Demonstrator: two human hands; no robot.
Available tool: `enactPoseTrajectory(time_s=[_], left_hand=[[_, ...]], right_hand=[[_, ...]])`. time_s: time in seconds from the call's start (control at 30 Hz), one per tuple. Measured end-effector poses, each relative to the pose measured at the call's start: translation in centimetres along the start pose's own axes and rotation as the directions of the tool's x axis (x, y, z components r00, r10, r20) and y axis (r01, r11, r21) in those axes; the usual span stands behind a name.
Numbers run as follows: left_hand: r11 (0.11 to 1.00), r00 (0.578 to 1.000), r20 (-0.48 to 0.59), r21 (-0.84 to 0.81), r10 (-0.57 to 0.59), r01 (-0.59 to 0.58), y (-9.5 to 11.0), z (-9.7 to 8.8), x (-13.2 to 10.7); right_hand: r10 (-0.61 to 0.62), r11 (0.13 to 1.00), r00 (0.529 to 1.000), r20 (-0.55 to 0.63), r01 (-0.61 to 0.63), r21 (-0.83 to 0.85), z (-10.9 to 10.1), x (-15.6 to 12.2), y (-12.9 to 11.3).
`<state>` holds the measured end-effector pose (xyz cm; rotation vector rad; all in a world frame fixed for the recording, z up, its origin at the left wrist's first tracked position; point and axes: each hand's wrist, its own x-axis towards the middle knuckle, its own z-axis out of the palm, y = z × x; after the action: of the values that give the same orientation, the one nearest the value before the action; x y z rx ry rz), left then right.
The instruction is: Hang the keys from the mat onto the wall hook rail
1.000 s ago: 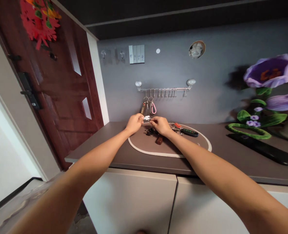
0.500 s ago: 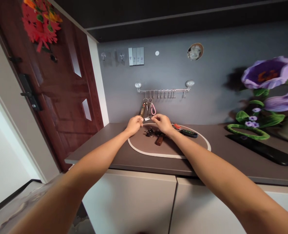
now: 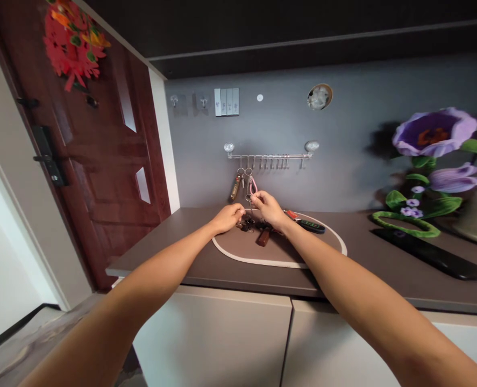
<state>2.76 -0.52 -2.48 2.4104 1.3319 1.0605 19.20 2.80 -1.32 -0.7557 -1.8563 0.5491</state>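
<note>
Right hand (image 3: 268, 208): centre of frame, thumb and fingers pinching a metal key ring.
Key ring (image 3: 248, 198): frame centre, at the right fingertips, just below the hanging keys.
Left hand (image 3: 227, 217): left of centre, fingers curled, beside dark keys (image 3: 246, 223); whether it grips anything cannot be told.
Hook rail (image 3: 270, 156): upper centre, bearing a brown fob (image 3: 235, 188), its lettering seemingly "LOVE", and a pink loop (image 3: 253, 185).
Oval mat (image 3: 242, 258): lower centre, pale-rimmed; on it the dark keys, a reddish-brown fob (image 3: 264, 237), a red tag (image 3: 291, 214), and a black fob (image 3: 312, 226) with green marks, illegible.
Switch panel (image 3: 227, 102): upper centre-left, four pale strips, small marks unreadable.
</note>
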Motion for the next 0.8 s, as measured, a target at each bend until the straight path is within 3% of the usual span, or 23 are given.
enactPoseTrajectory(time_s=[0.23, 0.5, 0.8], left_hand=[[0.989, 0.999, -0.051, 0.145, -0.007, 0.015, -0.1, 0.3, 0.0], [0.989, 0.996, -0.088, 0.149, 0.005, 0.008, -0.8, 0.7, 0.2], [0.992, 0.995, -0.105, 0.124, 0.001, 0.013, -1.1, 0.9, 0.0]], right_hand=[[0.005, 1.0, 1.0, -0.009, -0.005, 0.02, -0.1, 0.1, 0.3], [0.124, 0.972, 0.99, -0.059, -0.11, 0.206, -0.5, 0.3, -0.6], [0.251, 0.936, 0.947, -0.199, -0.185, 0.301, -1.4, 3.5, -2.3]])
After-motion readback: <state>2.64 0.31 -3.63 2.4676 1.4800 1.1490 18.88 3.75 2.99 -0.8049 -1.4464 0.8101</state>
